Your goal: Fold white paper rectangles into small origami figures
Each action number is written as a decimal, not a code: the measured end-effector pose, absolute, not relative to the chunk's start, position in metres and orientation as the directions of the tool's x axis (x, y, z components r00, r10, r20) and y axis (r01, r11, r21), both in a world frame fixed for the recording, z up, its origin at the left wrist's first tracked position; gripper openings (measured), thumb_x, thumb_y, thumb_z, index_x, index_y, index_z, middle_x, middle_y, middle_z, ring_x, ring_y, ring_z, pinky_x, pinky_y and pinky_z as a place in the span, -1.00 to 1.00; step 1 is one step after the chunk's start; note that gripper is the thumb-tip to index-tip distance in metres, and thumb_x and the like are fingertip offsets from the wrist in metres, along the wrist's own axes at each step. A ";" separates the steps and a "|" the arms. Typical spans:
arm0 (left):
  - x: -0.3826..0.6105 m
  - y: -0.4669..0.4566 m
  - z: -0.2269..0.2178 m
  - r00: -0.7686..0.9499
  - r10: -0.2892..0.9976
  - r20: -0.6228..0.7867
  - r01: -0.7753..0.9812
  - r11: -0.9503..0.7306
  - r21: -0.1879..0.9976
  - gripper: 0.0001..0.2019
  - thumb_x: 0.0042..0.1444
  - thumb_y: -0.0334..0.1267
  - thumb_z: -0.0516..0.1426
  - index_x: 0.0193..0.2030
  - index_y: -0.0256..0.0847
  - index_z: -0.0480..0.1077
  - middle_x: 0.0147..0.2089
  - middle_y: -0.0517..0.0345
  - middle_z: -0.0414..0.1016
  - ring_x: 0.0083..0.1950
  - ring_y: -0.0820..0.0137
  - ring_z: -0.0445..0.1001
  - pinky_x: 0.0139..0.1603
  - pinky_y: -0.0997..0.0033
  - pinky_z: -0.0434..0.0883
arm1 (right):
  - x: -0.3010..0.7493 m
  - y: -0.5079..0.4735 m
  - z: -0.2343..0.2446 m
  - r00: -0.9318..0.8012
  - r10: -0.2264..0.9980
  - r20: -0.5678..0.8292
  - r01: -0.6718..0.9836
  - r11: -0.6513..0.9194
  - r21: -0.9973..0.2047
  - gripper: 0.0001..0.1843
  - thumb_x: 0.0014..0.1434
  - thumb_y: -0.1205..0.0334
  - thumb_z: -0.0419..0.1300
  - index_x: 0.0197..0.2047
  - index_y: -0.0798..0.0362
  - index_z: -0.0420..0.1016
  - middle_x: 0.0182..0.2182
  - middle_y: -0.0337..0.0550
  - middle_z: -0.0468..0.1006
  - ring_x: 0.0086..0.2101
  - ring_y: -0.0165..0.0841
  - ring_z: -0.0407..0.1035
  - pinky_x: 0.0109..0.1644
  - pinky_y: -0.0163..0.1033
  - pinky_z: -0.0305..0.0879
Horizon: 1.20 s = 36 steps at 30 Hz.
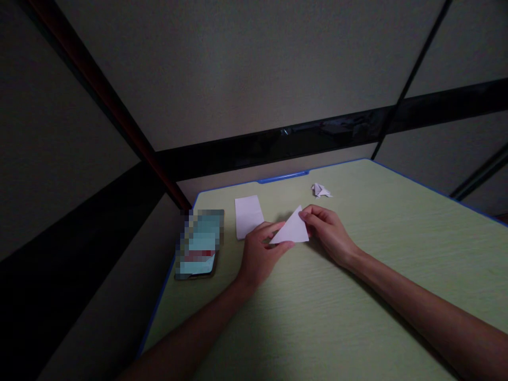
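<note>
A white paper triangle [292, 228] is held between both hands, a little above the table. My left hand [260, 251] grips its left corner, thumb along the lower edge and fingers behind. The top right side is pinched between thumb and fingers of my right hand [327, 227]. Just behind my left hand lies a flat white sheet of paper [248, 216], its near right corner partly covered by the fingers. Beyond my right hand sits a small folded paper figure [320, 190].
A phone [200, 243] with a lit, partly blurred screen lies near the left edge of the light green table [357, 328]. The table has a blue rim, with a blue strip [283, 177] at the back. Behind it stand panels with a glossy black band [254, 145].
</note>
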<state>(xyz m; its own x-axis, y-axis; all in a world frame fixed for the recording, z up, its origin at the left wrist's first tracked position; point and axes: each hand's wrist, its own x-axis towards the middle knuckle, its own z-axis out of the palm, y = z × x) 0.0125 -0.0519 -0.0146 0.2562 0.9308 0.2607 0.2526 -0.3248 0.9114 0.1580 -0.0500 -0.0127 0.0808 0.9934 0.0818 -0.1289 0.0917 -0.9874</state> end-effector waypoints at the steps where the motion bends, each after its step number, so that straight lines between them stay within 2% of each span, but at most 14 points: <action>1: 0.012 -0.052 -0.015 0.252 0.931 0.266 0.258 -0.330 0.908 -0.67 -0.24 -0.33 0.18 -0.22 -0.22 0.41 -0.31 0.11 0.41 -0.32 0.45 0.32 -0.48 0.57 0.29 | 0.158 -0.050 -0.013 0.068 0.995 0.078 -0.147 0.087 -0.985 -0.79 -0.04 0.20 0.08 -0.60 0.12 0.22 -0.72 -0.35 0.19 -0.67 -0.57 0.03 -0.59 -0.37 -0.11; 7: 0.012 -0.050 -0.016 0.247 0.935 0.255 0.233 -0.313 0.921 -0.70 -0.22 -0.32 0.17 -0.24 -0.24 0.44 -0.40 0.16 0.42 -0.41 0.50 0.30 -0.47 0.57 0.25 | 0.157 -0.051 -0.012 -0.041 0.997 0.070 -0.245 0.058 -0.968 -0.79 -0.05 0.14 0.12 -0.53 0.12 0.28 -0.66 -0.33 0.25 -0.64 -0.56 0.08 -0.56 -0.38 -0.05; 11: 0.012 -0.049 -0.016 0.245 0.950 0.194 0.196 -0.244 0.950 -0.69 -0.20 -0.27 0.15 -0.22 -0.21 0.43 -0.39 0.16 0.43 -0.48 0.54 0.28 -0.58 0.60 0.20 | 0.157 -0.052 -0.011 -0.089 0.994 0.071 -0.275 0.044 -0.960 -0.78 -0.04 0.10 0.12 -0.44 0.11 0.36 -0.62 -0.30 0.27 -0.63 -0.56 0.08 -0.58 -0.40 -0.05; 19: 0.012 -0.049 -0.014 0.264 0.957 0.118 0.117 -0.153 0.981 -0.68 -0.17 -0.24 0.13 -0.21 -0.25 0.42 -0.35 0.08 0.44 -0.55 0.58 0.25 -0.71 0.66 0.13 | 0.157 -0.052 -0.009 -0.100 0.989 0.106 -0.279 0.075 -0.958 -0.76 -0.04 0.10 0.12 -0.36 0.11 0.37 -0.62 -0.30 0.30 -0.65 -0.57 0.09 -0.59 -0.39 -0.06; 28: 0.012 -0.048 -0.015 0.286 0.952 0.111 0.080 -0.139 0.987 -0.68 -0.15 -0.24 0.12 -0.19 -0.27 0.41 -0.36 0.08 0.44 -0.57 0.60 0.24 -0.70 0.66 0.15 | 0.158 -0.053 -0.009 -0.128 0.985 0.119 -0.303 0.075 -0.950 -0.78 -0.03 0.14 0.12 -0.33 0.11 0.36 -0.61 -0.31 0.33 -0.66 -0.58 0.11 -0.58 -0.40 -0.03; 36: 0.013 -0.048 -0.012 0.286 0.952 0.104 0.086 -0.134 0.987 -0.68 -0.14 -0.23 0.11 -0.21 -0.30 0.41 -0.51 0.15 0.39 -0.58 0.59 0.21 -0.70 0.65 0.14 | 0.158 -0.054 -0.008 -0.121 0.986 0.111 -0.294 0.072 -0.953 -0.75 -0.05 0.12 0.13 -0.32 0.10 0.37 -0.61 -0.30 0.33 -0.65 -0.56 0.10 -0.58 -0.39 -0.01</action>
